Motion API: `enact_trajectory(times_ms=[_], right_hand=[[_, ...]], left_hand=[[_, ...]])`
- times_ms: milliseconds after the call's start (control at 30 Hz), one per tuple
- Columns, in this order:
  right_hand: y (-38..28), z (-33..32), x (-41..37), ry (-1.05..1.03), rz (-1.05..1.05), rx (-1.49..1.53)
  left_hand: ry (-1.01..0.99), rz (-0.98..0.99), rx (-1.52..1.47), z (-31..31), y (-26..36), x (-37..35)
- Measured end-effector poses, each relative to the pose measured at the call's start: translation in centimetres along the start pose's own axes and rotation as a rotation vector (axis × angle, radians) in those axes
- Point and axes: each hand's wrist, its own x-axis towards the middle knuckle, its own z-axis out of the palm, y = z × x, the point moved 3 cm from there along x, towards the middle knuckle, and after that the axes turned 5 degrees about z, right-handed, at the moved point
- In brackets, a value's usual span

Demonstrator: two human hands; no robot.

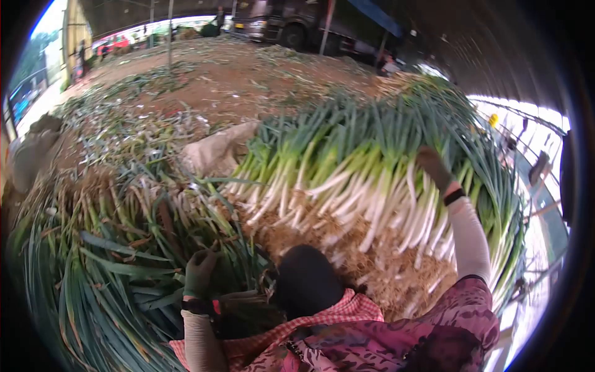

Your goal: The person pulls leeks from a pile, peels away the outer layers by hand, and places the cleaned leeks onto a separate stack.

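Note:
My left hand (201, 271), in a dark glove, is low over a heap of untrimmed long green onions (118, 266) with brown, dirty lower stalks. Its fingers are curled in among the leaves, and what they hold, if anything, is hidden. Farther out, my right gloved hand (435, 168) reaches over a pile of cleaned long green onions (372, 186). It touches the pile where white stalks turn to green leaves. A pale stalk lies just beside its fingertips, which are too blurred to show a grip. The cleaned onions' stringy roots (396, 266) face my body.
A beige sack (220, 149) lies between the two piles. Leaf scraps (142, 133) litter the brown ground. A dark rounded shape (307, 282) is close in front of me. Posts (170, 37), a truck (291, 25) and a person (388, 65) are farther back.

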Motion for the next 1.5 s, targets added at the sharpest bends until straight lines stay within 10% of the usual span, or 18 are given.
enact_trajectory(times_ms=[100,200,333,500,567,767,867,933,1333,1500], right_hand=[[-6.3,19.0,0.7,-0.404,0.149,-0.225],[-14.2,33.5,-1.1,-0.630,-0.148,-0.583],[-15.9,45.8,-2.6,-1.013,-0.089,-0.460],[-3.8,61.3,-2.4,-1.041,-0.616,-0.720],[-1.0,65.5,-3.1,-0.981,-1.161,-1.109],[6.1,74.6,-6.4,-1.257,-0.734,-1.084],[12.9,80.2,-8.5,-1.097,-0.483,-0.498],[17.1,84.0,-9.8,-0.837,0.325,-0.122],[10.6,85.2,-8.2,-0.410,0.379,-0.664],[18.2,84.8,-9.7,-0.588,0.784,-0.563]], left_hand=[[0.008,0.000,0.073,-0.8,1.1,-0.4],[0.041,0.006,0.021,-1.5,2.1,-1.1],[0.013,0.173,0.211,-4.4,-0.2,-0.6],[0.123,-0.013,0.107,-5.6,0.3,-0.8],[0.142,-0.001,0.152,-5.4,2.0,-1.0],[0.157,-0.176,0.076,-5.2,2.7,-1.1],[0.144,-0.243,0.129,-5.3,2.1,-0.8],[0.117,-0.265,0.142,-5.1,1.8,-0.6],[0.084,-0.388,0.299,-4.1,3.1,2.6],[0.063,-0.398,0.348,-5.1,2.6,2.8]])
